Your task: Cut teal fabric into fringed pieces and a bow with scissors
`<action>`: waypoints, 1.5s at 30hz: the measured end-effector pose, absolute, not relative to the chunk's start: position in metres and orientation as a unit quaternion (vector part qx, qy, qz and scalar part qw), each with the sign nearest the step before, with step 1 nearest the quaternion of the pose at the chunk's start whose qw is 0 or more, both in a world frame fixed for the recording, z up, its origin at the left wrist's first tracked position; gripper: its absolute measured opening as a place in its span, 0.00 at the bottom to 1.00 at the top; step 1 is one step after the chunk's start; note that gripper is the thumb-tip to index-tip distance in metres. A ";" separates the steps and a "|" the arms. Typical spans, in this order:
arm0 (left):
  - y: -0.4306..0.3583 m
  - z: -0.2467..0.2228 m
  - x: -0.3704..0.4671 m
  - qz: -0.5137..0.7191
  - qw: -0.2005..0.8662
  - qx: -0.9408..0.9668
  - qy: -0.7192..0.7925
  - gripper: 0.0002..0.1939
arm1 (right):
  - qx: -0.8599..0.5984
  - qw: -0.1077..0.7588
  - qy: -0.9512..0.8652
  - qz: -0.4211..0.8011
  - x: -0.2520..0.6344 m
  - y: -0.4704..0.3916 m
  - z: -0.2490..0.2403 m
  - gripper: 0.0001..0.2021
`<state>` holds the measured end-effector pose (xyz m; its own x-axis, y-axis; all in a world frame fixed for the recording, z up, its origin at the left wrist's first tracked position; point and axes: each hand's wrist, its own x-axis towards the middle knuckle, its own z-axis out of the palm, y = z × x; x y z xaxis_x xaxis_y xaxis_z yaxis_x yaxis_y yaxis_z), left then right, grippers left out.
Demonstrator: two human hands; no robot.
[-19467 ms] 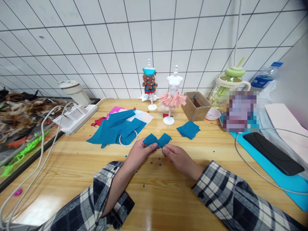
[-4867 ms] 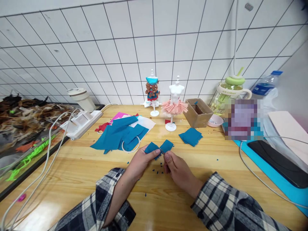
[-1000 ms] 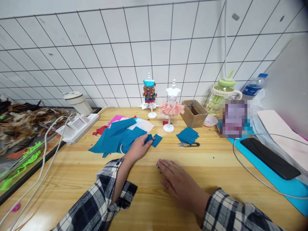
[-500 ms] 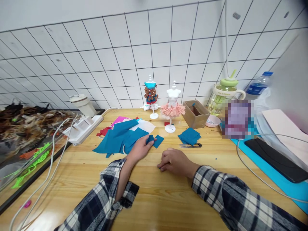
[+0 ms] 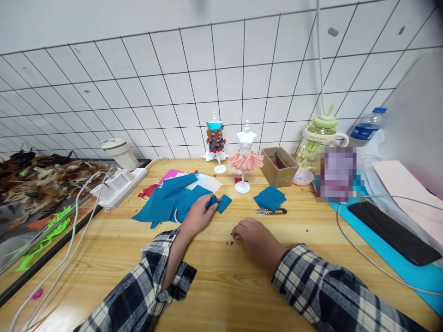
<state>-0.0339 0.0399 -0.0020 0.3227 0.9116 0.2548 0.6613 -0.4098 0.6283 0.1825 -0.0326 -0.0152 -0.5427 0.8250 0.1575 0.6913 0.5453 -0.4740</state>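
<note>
My left hand (image 5: 198, 215) lies on the wooden table (image 5: 114, 258) and pinches a small folded teal fabric piece (image 5: 220, 203) between thumb and fingers. My right hand (image 5: 255, 235) rests on the table with its fingers curled under, and nothing shows in it. Tiny teal scraps (image 5: 230, 242) lie just left of its fingertips. Small black snips (image 5: 272, 211) lie beyond the right hand. Behind them sits a stack of teal fabric squares (image 5: 270, 197). A larger heap of teal cloth (image 5: 168, 200) spreads out left of my left hand.
Two small dress-form mannequins (image 5: 215, 140) (image 5: 245, 154) stand at the back, beside a cardboard box (image 5: 279, 161) and a pink bowl (image 5: 302, 176). A power strip (image 5: 117, 182) with cables lies left. A black phone (image 5: 394, 233) on a blue mat and a white cable (image 5: 360, 253) lie right.
The two hands have parted: the left keeps the teal piece and has moved it left. The right hand swept over the scraps, curled shut and drew back slightly. The snips now lie on the table.
</note>
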 end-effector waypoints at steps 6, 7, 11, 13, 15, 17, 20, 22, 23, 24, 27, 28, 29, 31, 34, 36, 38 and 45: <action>0.037 -0.001 -0.033 0.283 0.141 0.822 0.473 0.15 | -0.490 0.361 -0.689 0.395 0.200 -0.007 0.014 0.07; 0.037 -0.001 -0.032 0.279 0.138 0.825 0.472 0.14 | -0.501 0.401 -0.650 0.407 0.207 0.002 0.024 0.08; 0.036 -0.001 -0.027 0.278 0.131 0.826 0.473 0.13 | -0.571 0.518 -0.579 0.264 0.244 0.040 0.060 0.13; 0.036 -0.002 -0.026 0.276 0.130 0.826 0.474 0.12 | -0.616 0.532 -0.563 0.146 0.267 0.059 0.068 0.13; 0.037 -0.002 -0.025 0.275 0.129 0.827 0.474 0.12 | -0.645 0.512 -0.564 0.065 0.287 0.076 0.070 0.13; 0.038 -0.003 -0.025 0.272 0.127 0.827 0.474 0.12 | -0.674 0.454 -0.583 0.003 0.304 0.089 0.066 0.13; 0.038 -0.002 -0.026 0.272 0.126 0.826 0.477 0.12 | -0.716 0.344 -0.604 -0.065 0.317 0.097 0.059 0.15; 0.039 -0.001 -0.026 0.270 0.132 0.825 0.479 0.13 | -0.733 0.285 -0.611 -0.096 0.319 0.096 0.057 0.16; 0.039 -0.001 -0.026 0.268 0.135 0.825 0.479 0.13 | -0.734 0.263 -0.616 -0.107 0.319 0.095 0.057 0.16; 0.039 -0.001 -0.026 0.265 0.139 0.825 0.479 0.13 | -0.732 0.248 -0.623 -0.116 0.318 0.094 0.057 0.16; 0.039 -0.002 -0.026 0.260 0.146 0.825 0.480 0.13 | -0.718 0.249 -0.635 -0.136 0.316 0.090 0.061 0.15; 0.039 -0.002 -0.027 0.258 0.149 0.825 0.480 0.13 | -0.716 0.261 -0.633 -0.139 0.315 0.089 0.063 0.14; 0.039 -0.002 -0.027 0.256 0.151 0.825 0.480 0.13 | -0.715 0.274 -0.628 -0.140 0.314 0.087 0.064 0.14; 0.038 -0.002 -0.028 0.248 0.154 0.827 0.480 0.13 | -0.707 0.306 -0.622 -0.137 0.306 0.079 0.063 0.16; 0.037 -0.001 -0.028 0.241 0.152 0.824 0.490 0.14 | -0.629 0.376 -0.672 -0.107 0.279 0.050 0.051 0.17; 0.036 0.000 -0.029 0.236 0.152 0.819 0.501 0.15 | -0.522 0.363 -0.771 -0.039 0.252 0.022 0.038 0.17; 0.035 0.001 -0.029 0.229 0.153 0.818 0.505 0.15 | -0.420 0.290 -0.858 0.056 0.226 -0.007 0.025 0.15; 0.035 0.002 -0.028 0.232 0.161 0.817 0.503 0.14 | -0.423 0.164 -0.873 0.181 0.190 -0.038 0.000 0.16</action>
